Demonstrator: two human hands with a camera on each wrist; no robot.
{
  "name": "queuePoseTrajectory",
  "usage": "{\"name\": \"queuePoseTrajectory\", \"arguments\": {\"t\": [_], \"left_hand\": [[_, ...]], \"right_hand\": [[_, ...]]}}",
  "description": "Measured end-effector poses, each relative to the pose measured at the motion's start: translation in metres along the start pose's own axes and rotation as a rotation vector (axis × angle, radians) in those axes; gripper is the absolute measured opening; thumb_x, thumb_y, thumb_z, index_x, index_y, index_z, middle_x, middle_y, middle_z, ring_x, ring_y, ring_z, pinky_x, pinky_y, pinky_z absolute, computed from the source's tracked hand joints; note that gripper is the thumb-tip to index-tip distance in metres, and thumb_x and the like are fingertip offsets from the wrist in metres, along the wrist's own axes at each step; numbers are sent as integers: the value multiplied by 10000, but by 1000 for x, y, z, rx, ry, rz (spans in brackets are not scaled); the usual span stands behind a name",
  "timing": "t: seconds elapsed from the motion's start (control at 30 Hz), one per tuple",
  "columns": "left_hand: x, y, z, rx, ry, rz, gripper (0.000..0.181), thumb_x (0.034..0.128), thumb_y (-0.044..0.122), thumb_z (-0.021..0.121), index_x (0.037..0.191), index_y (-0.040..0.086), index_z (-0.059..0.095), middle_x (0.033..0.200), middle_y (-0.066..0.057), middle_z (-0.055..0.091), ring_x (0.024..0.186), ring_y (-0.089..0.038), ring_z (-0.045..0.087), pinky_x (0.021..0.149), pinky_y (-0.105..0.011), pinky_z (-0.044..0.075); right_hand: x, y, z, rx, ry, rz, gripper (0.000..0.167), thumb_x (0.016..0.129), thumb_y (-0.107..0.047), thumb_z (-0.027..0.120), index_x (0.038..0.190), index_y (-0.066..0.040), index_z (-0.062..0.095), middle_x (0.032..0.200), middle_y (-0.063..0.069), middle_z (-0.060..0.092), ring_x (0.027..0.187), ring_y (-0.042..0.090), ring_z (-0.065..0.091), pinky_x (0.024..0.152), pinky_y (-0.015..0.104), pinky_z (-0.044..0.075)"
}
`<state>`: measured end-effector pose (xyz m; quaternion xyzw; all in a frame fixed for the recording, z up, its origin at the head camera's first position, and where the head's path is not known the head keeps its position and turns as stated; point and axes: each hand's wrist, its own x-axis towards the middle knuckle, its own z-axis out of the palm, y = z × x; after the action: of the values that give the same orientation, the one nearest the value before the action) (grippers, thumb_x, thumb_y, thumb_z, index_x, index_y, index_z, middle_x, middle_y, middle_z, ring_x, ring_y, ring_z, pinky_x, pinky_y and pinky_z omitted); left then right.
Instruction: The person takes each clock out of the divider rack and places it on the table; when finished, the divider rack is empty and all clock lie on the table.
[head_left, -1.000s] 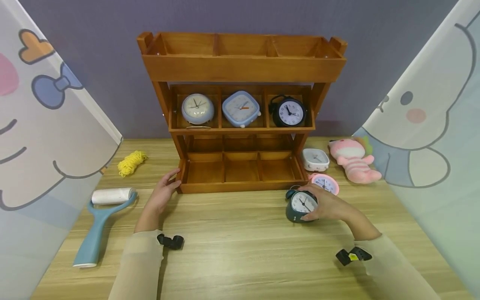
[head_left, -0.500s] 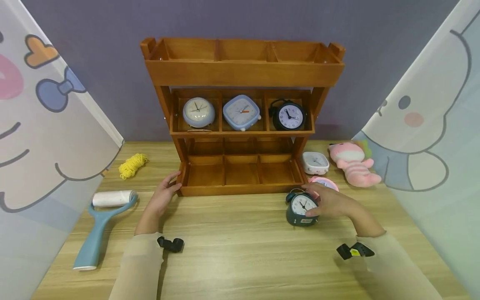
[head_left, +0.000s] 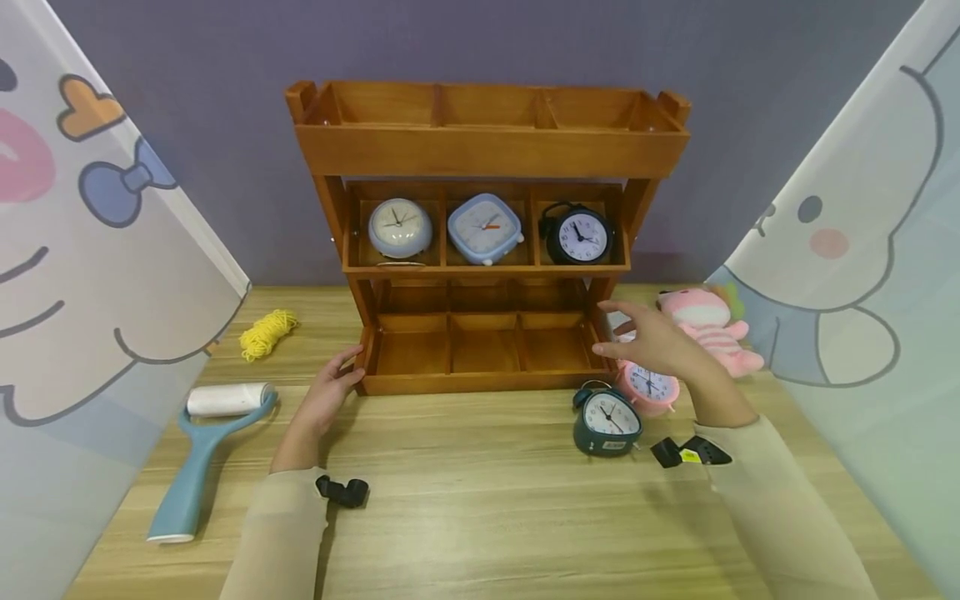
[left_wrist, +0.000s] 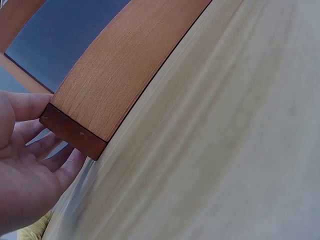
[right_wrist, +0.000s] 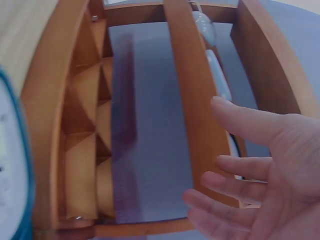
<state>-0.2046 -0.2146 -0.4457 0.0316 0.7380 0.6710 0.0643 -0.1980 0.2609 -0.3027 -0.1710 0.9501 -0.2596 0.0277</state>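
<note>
My left hand (head_left: 330,396) grips the left end of the wooden shelf rack (head_left: 487,382); in the left wrist view, thumb and fingers lie on either side of its end board (left_wrist: 75,132). My right hand (head_left: 660,342), holding nothing, hovers at the rack's lower right corner with thumb and fingers spread. Behind it a white alarm clock (head_left: 619,323) is mostly hidden. Below the hand stand a pink alarm clock (head_left: 651,387) and a dark green alarm clock (head_left: 609,421). On the middle tier sit a round clock (head_left: 400,229), a blue clock (head_left: 484,228) and a black clock (head_left: 582,236).
A yellow string bundle (head_left: 267,335) and a blue-handled lint roller (head_left: 197,454) lie on the left of the table (head_left: 480,500). At the right, a pink plush toy (head_left: 723,342) is partly covered by the right arm. Printed panels flank both sides.
My right hand has let go of the dark green clock and moved up toward the white clock. The pink clock now shows more fully. My left hand keeps its place on the rack.
</note>
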Motion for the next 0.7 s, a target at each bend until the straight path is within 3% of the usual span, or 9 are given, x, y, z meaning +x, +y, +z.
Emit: {"name": "queuePoseTrajectory", "arguments": {"t": [0.23,0.53,0.7], "left_hand": [[1,0,1,-10,-2,-2,518,1041,28,400,1516,-54,209,1577,-235,83,1400,-415,177,1131,-505,195],[2,-2,-1,-3,-4,6,519,1041,36,409,1517,-45,218,1574,-234,87,1392,-414,195,1127,-509,205],[0,-1,-1,1,-10,3,534,1040,37,409,1523,-44,197,1580,-232,72,1398,-416,175,1130,-508,197]], "right_hand": [[14,-13,-12,69,95,-11,696,898,-284,731,1453,-15,407,1389,245,426,1130,410,530,873,552,485],[39,-18,-12,61,323,-57,683,887,-246,746,1441,-8,426,1456,220,351,1144,435,486,936,548,444],[55,-17,-8,49,416,-58,702,878,-267,752,1444,-11,426,1492,213,299,1292,432,351,1020,575,348]]}}
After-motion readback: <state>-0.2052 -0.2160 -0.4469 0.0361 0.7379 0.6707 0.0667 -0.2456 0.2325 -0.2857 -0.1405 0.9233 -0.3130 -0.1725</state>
